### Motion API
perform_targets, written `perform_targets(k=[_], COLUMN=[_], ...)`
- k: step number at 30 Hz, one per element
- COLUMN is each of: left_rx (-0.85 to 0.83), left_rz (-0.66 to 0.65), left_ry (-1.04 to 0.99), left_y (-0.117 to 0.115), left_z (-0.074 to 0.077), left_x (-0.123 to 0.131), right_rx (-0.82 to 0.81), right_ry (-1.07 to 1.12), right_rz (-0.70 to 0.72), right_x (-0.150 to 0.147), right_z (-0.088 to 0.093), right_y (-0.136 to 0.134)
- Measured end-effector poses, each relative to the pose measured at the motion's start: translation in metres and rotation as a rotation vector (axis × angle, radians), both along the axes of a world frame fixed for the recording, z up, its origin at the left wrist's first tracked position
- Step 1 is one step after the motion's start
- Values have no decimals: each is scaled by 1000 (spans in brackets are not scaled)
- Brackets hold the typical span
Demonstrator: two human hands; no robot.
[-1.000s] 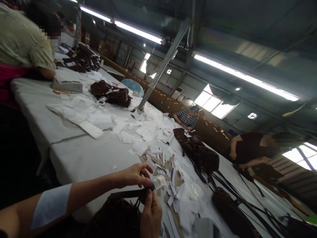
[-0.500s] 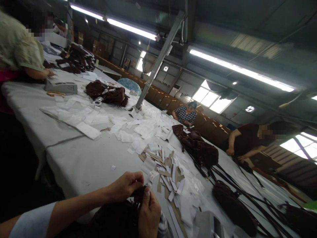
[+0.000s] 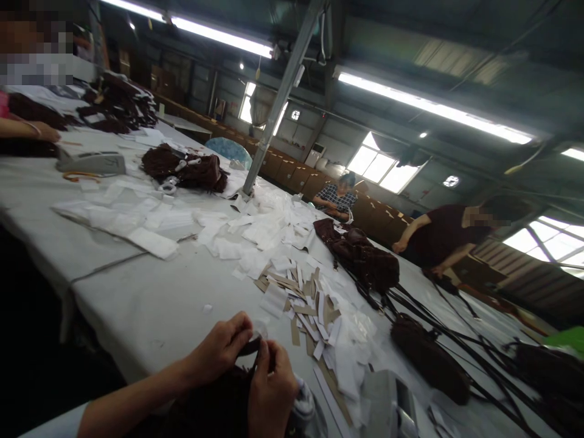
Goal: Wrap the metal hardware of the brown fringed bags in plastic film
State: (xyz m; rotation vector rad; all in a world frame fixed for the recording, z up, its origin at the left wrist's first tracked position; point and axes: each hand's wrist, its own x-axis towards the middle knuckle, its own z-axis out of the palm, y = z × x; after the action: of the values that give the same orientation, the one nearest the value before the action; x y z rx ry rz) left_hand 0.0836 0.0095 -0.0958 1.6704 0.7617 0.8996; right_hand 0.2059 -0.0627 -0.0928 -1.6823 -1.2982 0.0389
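My left hand and my right hand are close together at the table's near edge, fingers pinched. Between them runs a short dark strap, bent in a curve. A clear, film-like piece shows at the fingertips; which hand holds it I cannot make out. Below the strap is a dark brown bag, mostly in shadow and partly behind my right hand. Right of my right hand lie a roll-like whitish object and a grey tape dispenser.
Grey and white strips lie in a heap beyond my hands, with white wrapping sheets behind. Brown bags with long straps lie to the right. A metal post rises from the table. Other people work around it.
My hands have drawn slightly apart, and the strap between them shows more clearly. The camera view has shifted a little. At right, a co-worker's arm has moved; the person at left has shifted leftward.
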Motion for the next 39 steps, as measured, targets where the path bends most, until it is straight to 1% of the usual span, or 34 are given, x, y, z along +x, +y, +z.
perform_targets(k=[2,4,6,10,13,15,17,19,22,24,26,27,29,31,33,34,37,39], left_rx=[9,22,13,-133,-278,-375,-462,-514,-531,-549,-587,-617,-701,-785,-826,-831,-809,-773], left_rz=[64,116,118,-13,-173,-293,-329,-283,-176,-96,-58,-54,-44,12,60,63,-2,-6], left_ry=[-1,-6,-15,-28,5,-23,-132,-260,-350,-408,-494,-537,-623,-700,-749,-764,-804,-789], left_y=[-1,-2,0,15,26,27,20,8,-9,-18,-23,-24,-26,-29,-33,-36,-45,-48], left_z=[-2,-3,-4,-7,-18,-27,-37,-42,-40,-34,-31,-32,-37,-44,-50,-53,-58,-60], left_x=[1,2,0,-19,-40,-51,-55,-52,-41,-32,-28,-28,-31,-37,-42,-45,-48,-48], right_rx=[75,115,131,86,17,-21,-49,-62,-16,30,70,80,68,20,-26,-35,-37,-17], right_ry=[-89,-152,-189,-172,-145,-133,-130,-138,-247,-384,-472,-467,-389,-303,-253,-238,-216,-256], right_rz=[15,48,68,66,30,19,28,50,83,121,172,195,234,263,276,273,246,258], right_x=[-10,-20,-27,-24,-13,-8,-6,-8,-19,-31,-42,-45,-47,-43,-37,-34,-35,-44], right_z=[-3,-9,-15,-21,-20,-16,-10,-3,5,2,-10,-17,-30,-37,-37,-34,-27,-28], right_y=[0,1,1,6,11,15,18,21,21,17,11,8,3,1,2,2,3,1])
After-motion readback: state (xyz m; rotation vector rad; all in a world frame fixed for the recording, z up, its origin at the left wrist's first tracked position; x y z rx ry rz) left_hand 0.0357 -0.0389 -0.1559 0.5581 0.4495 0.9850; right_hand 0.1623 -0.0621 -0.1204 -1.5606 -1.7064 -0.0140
